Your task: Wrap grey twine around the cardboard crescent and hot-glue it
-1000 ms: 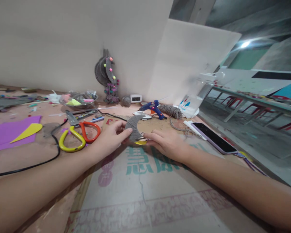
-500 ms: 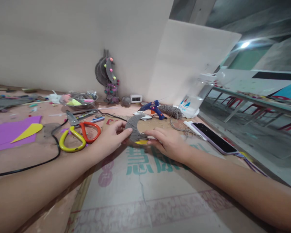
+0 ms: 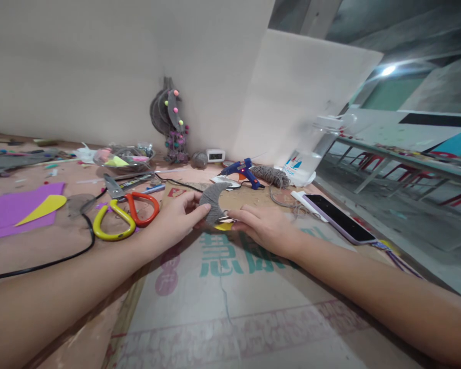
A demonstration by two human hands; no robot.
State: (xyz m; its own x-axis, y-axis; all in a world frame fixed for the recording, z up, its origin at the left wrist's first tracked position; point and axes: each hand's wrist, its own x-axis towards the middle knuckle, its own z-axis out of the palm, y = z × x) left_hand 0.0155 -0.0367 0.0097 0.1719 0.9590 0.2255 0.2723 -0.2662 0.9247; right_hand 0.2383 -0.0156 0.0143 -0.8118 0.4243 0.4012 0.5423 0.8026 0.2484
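Note:
A grey yarn-wrapped crescent (image 3: 212, 201) is pinched between the thumb and fingers of my left hand (image 3: 182, 212), above the cardboard (image 3: 223, 318). At its lower right end, my right hand (image 3: 267, 228) has its thumb and fingers closed on a small thin tool, dark and metallic, whose exact kind I cannot make out. A yellow piece (image 3: 223, 226) shows just under the crescent, between my hands. Scissors (image 3: 129, 207) with red and yellow handles lie left of my left hand.
A blue glue gun (image 3: 243, 171) and grey yarn (image 3: 271, 177) lie behind my hands. To the right are a phone (image 3: 340, 218) and a clear jug (image 3: 303, 159). Purple sheets (image 3: 21, 210), a black cable (image 3: 94, 238) and a filled bowl (image 3: 123, 159) are on the left.
The right fingers have drawn in a little at the crescent's lower end, and the thin tool's metal now shows. The left hand keeps its hold on the crescent.

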